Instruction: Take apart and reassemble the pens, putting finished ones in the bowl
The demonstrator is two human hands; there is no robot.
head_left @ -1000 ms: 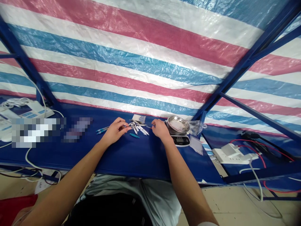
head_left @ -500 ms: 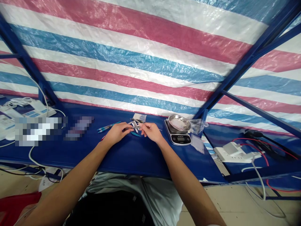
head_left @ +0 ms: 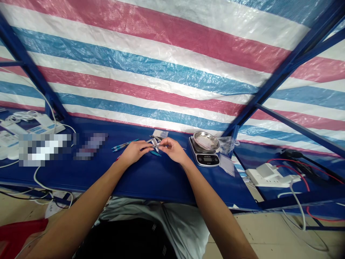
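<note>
My left hand and my right hand meet over the blue table, fingertips pinched close together. Between them is a slim pen part, too small to make out fully, which both hands grip. A thin tip shows just right of my right hand. Blue pens lie beside my left hand. Right under the fingertips rests a blue pen piece. Behind the hands are several white and dark slim pieces, partly covered, and a small clear bag.
A digital scale carrying a steel bowl stands to the right, with clear plastic bags around it. White power strips and cables are at far right, more white devices at left. A striped tarp hangs behind.
My right hand's fingers have shifted slightly and curl more over the pen part. My left hand stays nearly in place. The other things on the table have not moved.
</note>
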